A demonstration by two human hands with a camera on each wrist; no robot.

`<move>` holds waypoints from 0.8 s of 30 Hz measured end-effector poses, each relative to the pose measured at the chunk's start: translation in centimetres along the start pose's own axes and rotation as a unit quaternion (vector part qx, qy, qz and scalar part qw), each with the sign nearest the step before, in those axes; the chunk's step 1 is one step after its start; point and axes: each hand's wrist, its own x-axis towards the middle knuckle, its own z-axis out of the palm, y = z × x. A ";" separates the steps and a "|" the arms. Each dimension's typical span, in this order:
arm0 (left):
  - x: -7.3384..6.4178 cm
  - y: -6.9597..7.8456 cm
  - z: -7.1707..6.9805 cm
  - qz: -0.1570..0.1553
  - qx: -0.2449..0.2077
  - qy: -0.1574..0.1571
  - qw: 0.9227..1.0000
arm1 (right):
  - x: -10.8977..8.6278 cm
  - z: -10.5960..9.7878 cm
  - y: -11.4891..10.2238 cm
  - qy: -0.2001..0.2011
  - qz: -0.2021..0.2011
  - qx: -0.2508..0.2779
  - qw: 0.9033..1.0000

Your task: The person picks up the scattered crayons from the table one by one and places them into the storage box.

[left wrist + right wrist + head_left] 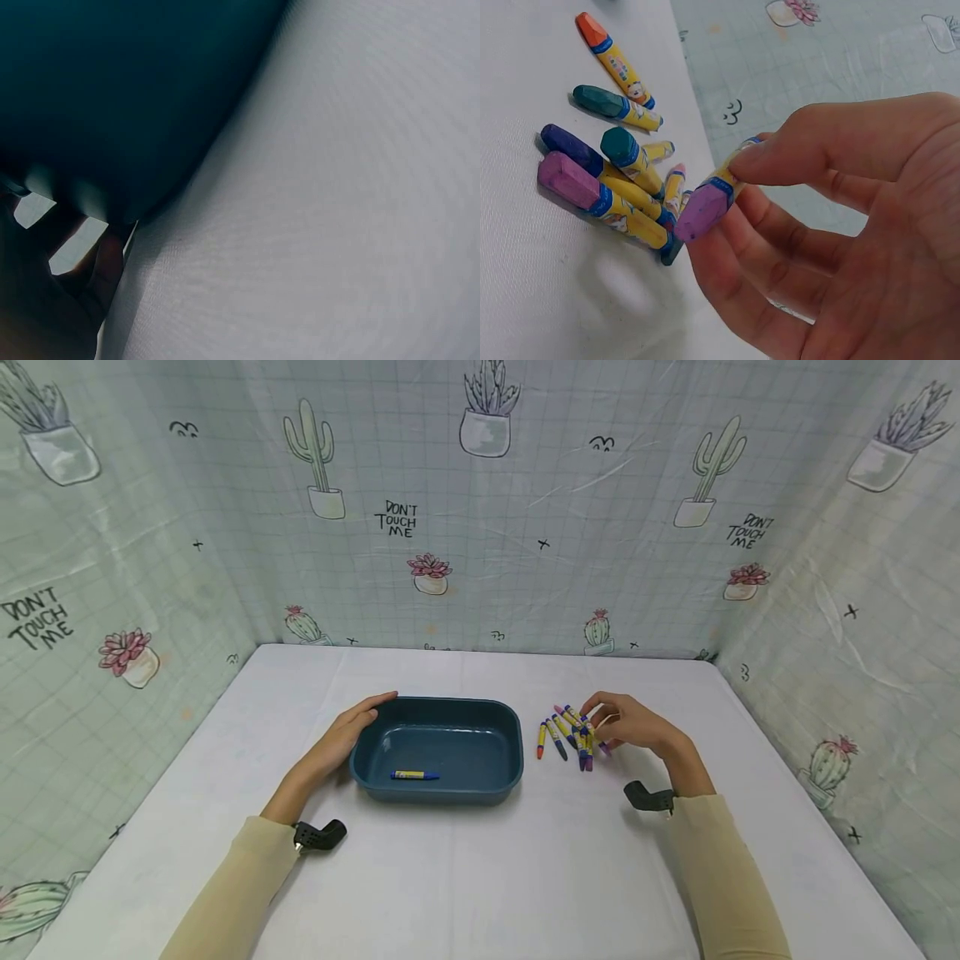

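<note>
A dark blue-green rectangular tray [450, 796] stands on the table with one blue crayon [415, 775] lying in it. My left hand [341, 742] holds the tray's left end near the back corner; in the left wrist view its fingers [109, 262] touch the tray's outer wall [112, 105]. To the right of the tray, my right hand [633, 723] pinches a purple crayon [705, 210] between thumb and fingers, just above a loose pile of crayons. That pile holds an orange crayon [615, 60], a dark green crayon [619, 107] and another purple crayon [604, 199].
A white cloth covers the table [487, 877]. Behind it and at both sides hang curtains [540, 585] printed with cacti. Each wrist wears a black camera mount, one at the left wrist [321, 835] and one at the right wrist [648, 797].
</note>
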 end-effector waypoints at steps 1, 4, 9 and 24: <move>0.0 0.0 0.0 0.000 0.001 0.000 1.000 | 0.0 0.1 -0.1 0.001 -0.004 0.000 1.000; 0.0 0.0 0.0 -0.002 0.003 0.001 1.000 | 0.1 0.3 -0.4 0.006 -0.017 -0.003 1.000; 0.0 0.2 0.1 -0.005 0.004 0.001 1.000 | 0.5 0.7 -0.8 0.011 -0.053 -0.008 0.998; -0.2 0.7 0.2 -0.003 0.018 0.004 1.000 | 1.8 2.3 -4.3 0.033 -0.153 -0.006 0.988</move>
